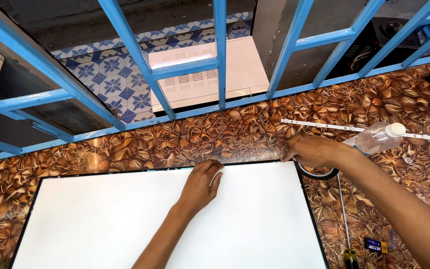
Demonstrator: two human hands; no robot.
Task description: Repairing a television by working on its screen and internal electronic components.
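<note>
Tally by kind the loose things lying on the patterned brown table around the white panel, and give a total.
Large white black-framed panel: 1
Clear plastic bottle with white cap: 1
Black tape roll, under the right hand: 1
Thin white strip: 1
Long screwdriver: 1
Small blue-and-yellow block: 1
Total: 6
The left hand rests on the panel.

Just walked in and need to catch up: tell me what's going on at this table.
A person leans over a large white rectangular panel with a thin black frame lying flat on a brown floral-patterned table. The left hand presses on the panel's far edge. The right hand rests at its far right corner, over a black ring-shaped tape roll. A clear plastic bottle with a white cap lies nearby.
</note>
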